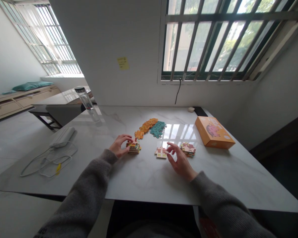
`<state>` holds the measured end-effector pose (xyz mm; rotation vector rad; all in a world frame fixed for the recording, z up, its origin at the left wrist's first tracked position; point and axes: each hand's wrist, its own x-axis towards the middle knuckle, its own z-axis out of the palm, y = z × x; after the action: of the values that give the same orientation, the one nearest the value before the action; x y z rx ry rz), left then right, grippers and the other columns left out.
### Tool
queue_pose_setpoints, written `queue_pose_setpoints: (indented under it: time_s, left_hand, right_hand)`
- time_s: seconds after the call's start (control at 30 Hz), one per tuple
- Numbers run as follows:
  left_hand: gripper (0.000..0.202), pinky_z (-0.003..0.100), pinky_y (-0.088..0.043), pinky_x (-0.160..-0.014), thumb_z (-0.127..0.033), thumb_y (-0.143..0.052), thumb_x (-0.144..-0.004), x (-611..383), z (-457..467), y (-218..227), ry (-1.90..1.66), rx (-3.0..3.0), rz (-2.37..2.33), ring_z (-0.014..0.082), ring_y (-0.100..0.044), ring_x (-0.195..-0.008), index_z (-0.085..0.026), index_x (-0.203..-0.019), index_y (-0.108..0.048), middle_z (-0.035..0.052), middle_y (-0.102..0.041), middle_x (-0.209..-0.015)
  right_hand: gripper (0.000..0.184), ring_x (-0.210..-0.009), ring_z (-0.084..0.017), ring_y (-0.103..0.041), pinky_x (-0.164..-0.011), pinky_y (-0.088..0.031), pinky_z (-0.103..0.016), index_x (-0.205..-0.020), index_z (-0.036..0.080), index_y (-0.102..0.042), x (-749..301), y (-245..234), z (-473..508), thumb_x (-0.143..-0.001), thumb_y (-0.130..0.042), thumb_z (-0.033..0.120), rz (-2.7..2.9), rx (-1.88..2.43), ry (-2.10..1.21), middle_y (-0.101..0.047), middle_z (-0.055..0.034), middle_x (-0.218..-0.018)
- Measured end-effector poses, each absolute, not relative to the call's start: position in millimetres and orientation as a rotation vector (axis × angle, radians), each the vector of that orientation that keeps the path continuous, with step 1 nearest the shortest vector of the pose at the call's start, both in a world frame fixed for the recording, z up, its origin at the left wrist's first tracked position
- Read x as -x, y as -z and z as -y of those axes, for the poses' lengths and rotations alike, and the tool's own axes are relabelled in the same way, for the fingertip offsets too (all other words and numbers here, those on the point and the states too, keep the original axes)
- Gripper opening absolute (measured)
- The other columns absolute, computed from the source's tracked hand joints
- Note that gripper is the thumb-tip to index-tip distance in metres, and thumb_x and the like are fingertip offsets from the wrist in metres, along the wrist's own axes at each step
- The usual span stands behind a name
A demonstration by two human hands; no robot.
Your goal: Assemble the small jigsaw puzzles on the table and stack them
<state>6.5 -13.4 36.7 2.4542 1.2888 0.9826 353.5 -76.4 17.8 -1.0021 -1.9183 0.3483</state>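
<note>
The left hand [120, 145] has its fingertips at the left side and top of a stack of jigsaw puzzle pieces [134, 149]; whether it pinches a piece or merely rests there cannot be told. Right of that stack, a light-coloured puzzle piece [161, 153] lies flat between the hands, just beside the fingertips of the right hand [180, 162], which is loosely curved, thumb and forefinger apart, gripping nothing. A second stack [188, 149] sits just beyond the right hand's knuckles.

Counted left to right: one white cable [49, 159], one clear bottle [85, 99], two stacks, one fanned row of orange pieces [148, 126], one cluster of teal pieces [158, 129] touching or nearly touching that row, and one orange box [213, 133]. Pieces within each group overlap too much to number.

The table [144, 181] is white, marbled and glossy. Around it are a barred window [52, 39] at left, a wall with one yellow sticky note [123, 63], and another barred window [211, 43] at right.
</note>
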Motion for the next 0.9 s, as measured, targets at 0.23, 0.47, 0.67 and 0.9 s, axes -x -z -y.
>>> queue_pose_setpoints:
  time_s: [0.23, 0.47, 0.67, 0.9]
  left_hand:
    - [0.024, 0.046, -0.043, -0.106, -0.022, -0.059, -0.076, -2, 10, -34, -0.901, -2.505, -1.287, 0.0274, -0.055, -0.114, -0.022, -0.099, -0.065, 0.0082, -0.063, -0.119]
    - [0.022, 0.044, -0.044, -0.105, -0.021, -0.059, -0.076, -6, 9, -36, -0.878, -2.523, -1.278, 0.0262, -0.055, -0.111, -0.021, -0.098, -0.064, 0.0081, -0.061, -0.115]
    - [0.036, 0.048, -0.043, -0.106, -0.024, -0.060, -0.079, -12, 17, -37, -1.070, -2.554, -1.300, 0.0287, -0.052, -0.118, -0.019, -0.115, -0.058, 0.0118, -0.057, -0.124]
    - [0.018, 0.038, -0.049, -0.091, -0.010, -0.052, -0.087, -76, 51, -48, -1.162, -2.772, -0.937, 0.0206, -0.060, -0.093, -0.021, -0.099, -0.062, 0.0058, -0.066, -0.098]
  right_hand:
    - [0.041, -0.089, -0.021, -0.061, -0.081, -0.053, -0.039, -0.139, 0.025, -0.041, -353, -18, 76, -0.099, -0.047, 0.025, 1.920, 1.000, -0.364, -0.063, -0.0066, -0.100]
    - [0.043, -0.088, -0.020, -0.060, -0.082, -0.053, -0.037, -0.140, 0.024, -0.040, -354, -17, 76, -0.098, -0.048, 0.022, 1.928, 1.015, -0.380, -0.062, -0.0061, -0.100]
    - [0.035, -0.105, -0.026, -0.058, -0.093, -0.050, -0.043, -0.128, 0.023, -0.052, -355, -15, 73, -0.094, -0.051, 0.017, 2.054, 1.099, -0.318, -0.060, -0.0101, -0.110]
    - [0.022, -0.110, -0.028, -0.054, -0.095, -0.048, -0.046, -0.110, 0.024, -0.061, -358, -8, 68, -0.089, -0.060, 0.015, 2.276, 1.224, -0.249, -0.062, -0.0099, -0.118]
